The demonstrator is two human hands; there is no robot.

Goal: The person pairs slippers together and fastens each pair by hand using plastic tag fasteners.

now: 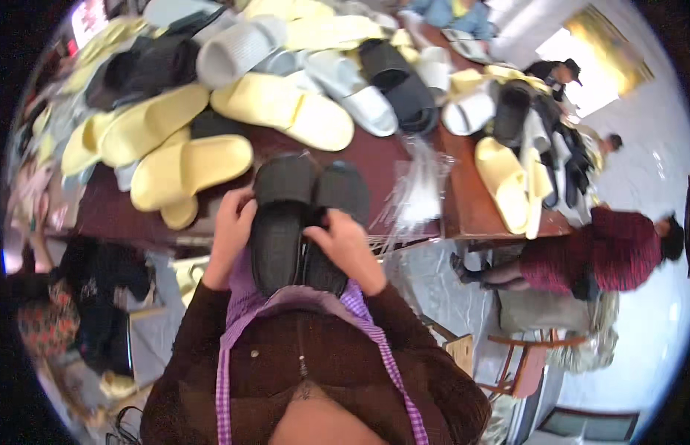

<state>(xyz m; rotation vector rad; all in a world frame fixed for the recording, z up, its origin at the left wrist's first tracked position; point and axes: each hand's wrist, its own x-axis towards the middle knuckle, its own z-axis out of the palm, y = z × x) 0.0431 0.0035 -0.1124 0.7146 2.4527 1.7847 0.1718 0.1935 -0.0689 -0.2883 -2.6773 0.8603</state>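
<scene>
at the table (463, 200) edge, left hand (232, 222) and right hand (343, 241) both grip paired black slippers (296, 215).

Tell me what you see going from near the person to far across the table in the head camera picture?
Pair of black slippers held in both hands → yellow slipper → grey ribbed slipper.

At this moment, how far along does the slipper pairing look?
In hand: both hands, left hand and right hand, hold a pair of black slippers side by side at the table edge. Nothing looks finished or bagged. Left: loose yellow slippers, white and black ones piled behind, and the clear bags beside them.
</scene>
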